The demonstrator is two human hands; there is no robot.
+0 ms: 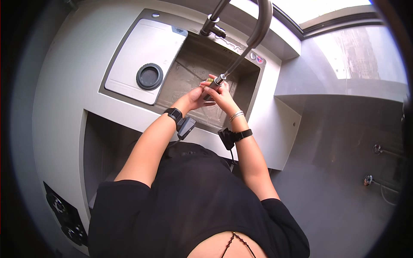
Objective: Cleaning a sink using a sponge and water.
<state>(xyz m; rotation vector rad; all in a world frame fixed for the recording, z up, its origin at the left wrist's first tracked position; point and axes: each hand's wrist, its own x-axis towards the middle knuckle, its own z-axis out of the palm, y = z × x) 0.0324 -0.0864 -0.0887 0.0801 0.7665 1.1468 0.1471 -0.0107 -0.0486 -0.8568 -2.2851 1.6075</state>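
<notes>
Both hands meet over the kitchen sink basin (180,77), under the dark spray head (213,87) of the faucet. My left hand (195,96) reaches in from the left with its palm turned inward, close to the spray head's lower end. My right hand (223,93) lies along the right side of the spray head, its thumb near the head's lower part. Between the fingertips shows a small yellow-green object (210,80), mostly hidden by fingers and spray head. Which hand bears it, and whether the right hand grips the spray head, I cannot tell.
A light board (142,48) covers the sink's left side, with a round dark lid (150,76) on it. The faucet's curved hose (259,25) arches overhead beside a valve (211,25). A gas hob (66,214) sits lower left, a window ledge (284,48) upper right.
</notes>
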